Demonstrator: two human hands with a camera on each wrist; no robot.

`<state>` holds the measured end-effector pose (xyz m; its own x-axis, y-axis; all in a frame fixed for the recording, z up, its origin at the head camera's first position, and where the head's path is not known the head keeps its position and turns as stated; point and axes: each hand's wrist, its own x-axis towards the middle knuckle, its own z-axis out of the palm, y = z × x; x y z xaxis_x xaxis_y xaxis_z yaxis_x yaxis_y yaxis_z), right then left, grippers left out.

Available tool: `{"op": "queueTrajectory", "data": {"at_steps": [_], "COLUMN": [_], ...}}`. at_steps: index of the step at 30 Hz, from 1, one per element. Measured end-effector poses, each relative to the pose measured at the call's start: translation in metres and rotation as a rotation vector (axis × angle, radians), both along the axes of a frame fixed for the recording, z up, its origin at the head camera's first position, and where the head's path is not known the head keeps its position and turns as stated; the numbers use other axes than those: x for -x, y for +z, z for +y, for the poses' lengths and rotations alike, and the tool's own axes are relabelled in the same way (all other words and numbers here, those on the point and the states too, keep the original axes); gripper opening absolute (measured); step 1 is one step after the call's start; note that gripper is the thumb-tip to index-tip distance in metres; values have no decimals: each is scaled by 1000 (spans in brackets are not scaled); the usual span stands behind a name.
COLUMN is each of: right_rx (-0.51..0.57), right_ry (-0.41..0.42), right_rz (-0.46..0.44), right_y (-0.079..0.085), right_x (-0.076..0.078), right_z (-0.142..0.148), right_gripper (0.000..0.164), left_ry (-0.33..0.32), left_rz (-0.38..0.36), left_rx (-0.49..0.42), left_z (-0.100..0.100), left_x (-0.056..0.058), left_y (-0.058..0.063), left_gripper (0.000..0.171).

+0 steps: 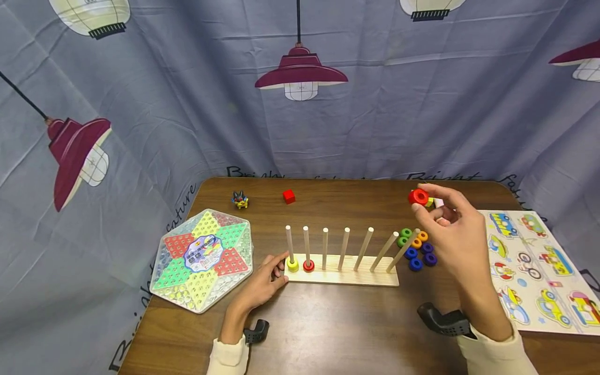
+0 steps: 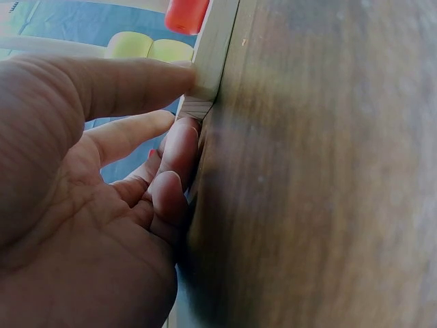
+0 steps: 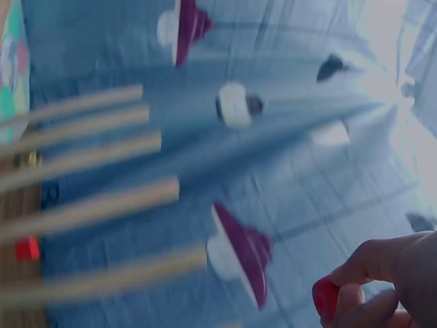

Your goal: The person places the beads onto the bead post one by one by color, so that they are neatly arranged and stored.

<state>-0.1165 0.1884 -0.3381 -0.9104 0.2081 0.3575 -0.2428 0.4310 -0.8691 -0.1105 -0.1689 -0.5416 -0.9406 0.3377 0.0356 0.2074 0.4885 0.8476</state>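
Note:
In the head view, my left hand [image 1: 260, 285] grips the left end of a wooden peg stand [image 1: 344, 277], thumb in front and index finger behind. Up close in the left wrist view, the thumb presses on the edge of the wood. Yellow rings [image 1: 292, 266] sit low on the leftmost peg, and a red ring [image 1: 308, 266] is on the peg beside it. The other pegs carry no rings. My right hand [image 1: 461, 237] is raised right of the stand, pinching another red ring [image 1: 413, 195] between thumb and index finger; the right wrist view has this ring [image 3: 326, 299] at its lower right.
Green, orange, blue and purple rings [image 1: 415, 264] lie behind the stand's right end. A Chinese checkers board [image 1: 229, 287] is at left, a picture puzzle board [image 1: 529, 307] at right. Toward the back are a small figurine [image 1: 240, 200] and a red cube [image 1: 288, 196].

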Motion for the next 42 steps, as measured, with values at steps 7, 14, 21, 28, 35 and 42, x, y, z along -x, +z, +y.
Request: {"op": "queueTrajectory", "data": {"at_steps": [7,14,21,28,35,42], "right_rx": [-63,-144,-160,-159,-181,-203], "right_ry": [217,345,469,521,549,557], "right_rz": [-21,-27,-103,-165,-185,-176], "right_y": [30,8,-2,-9,-13,-15], "right_x": [-13,0,2,4,7,8], "right_z": [-50,-81,-107,-116,-122,-125], "right_gripper": [34,33,32,33,31,30], "left_ry": [18,10,6,10,10,7], "left_rz": [-20,11,12,34,0,11], "left_rx": [-32,-34,-27,-5,-8,-12], "left_z": [3,1,2,1,1,1], "left_x": [-3,0,0,0,0,0], "left_y": [4,-2,1,2,2,3], "left_gripper": [59,58,58,59,57,57]}}
